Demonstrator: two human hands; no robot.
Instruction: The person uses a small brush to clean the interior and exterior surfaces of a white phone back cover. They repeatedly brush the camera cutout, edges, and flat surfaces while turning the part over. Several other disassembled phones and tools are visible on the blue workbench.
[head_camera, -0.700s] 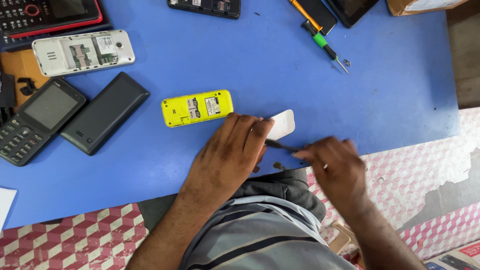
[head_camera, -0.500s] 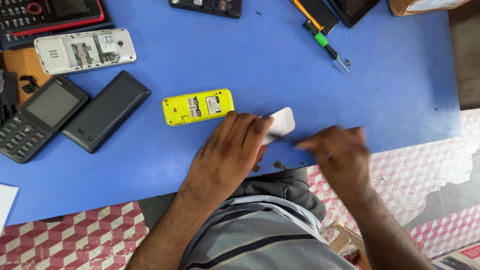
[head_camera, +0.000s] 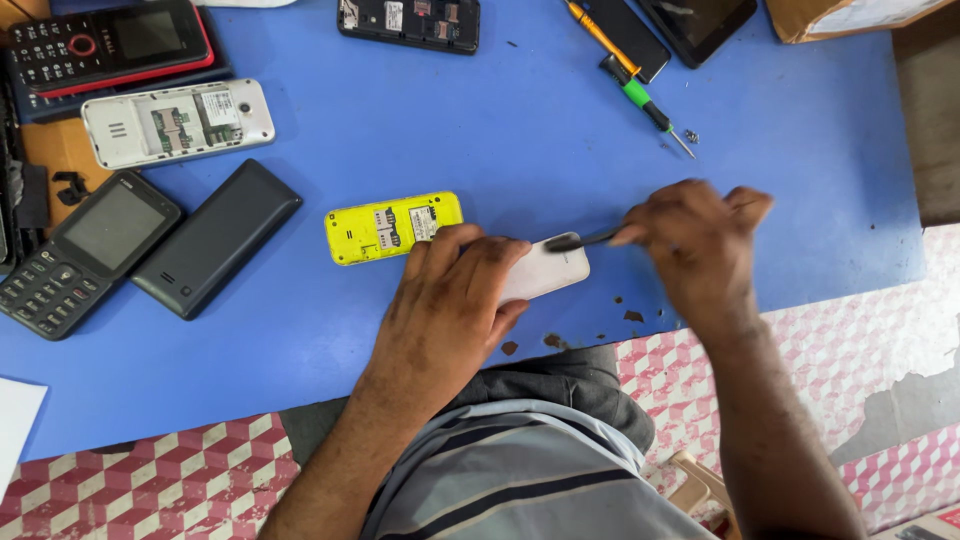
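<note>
My left hand (head_camera: 450, 305) lies flat over a white phone (head_camera: 548, 268) and presses it onto the blue table (head_camera: 520, 120); only the phone's right end shows. My right hand (head_camera: 695, 245) grips a thin dark tool (head_camera: 583, 239) whose tip touches the top right corner of the white phone. A yellow phone (head_camera: 393, 226) with its back cover off lies just left of my left hand's fingers.
On the left lie a black slab phone (head_camera: 217, 237), a grey keypad phone (head_camera: 75, 250), an opened white phone (head_camera: 178, 121) and a red-black keypad phone (head_camera: 110, 42). A green-handled screwdriver (head_camera: 645, 103), an orange tool (head_camera: 598, 35) and dark devices lie at the far edge. Small dark chips (head_camera: 632, 315) dot the near edge.
My right hand has moved up and away from the table's near edge, and the tool's tip now rests on the white phone's top right corner. My left hand has stayed on the phone.
</note>
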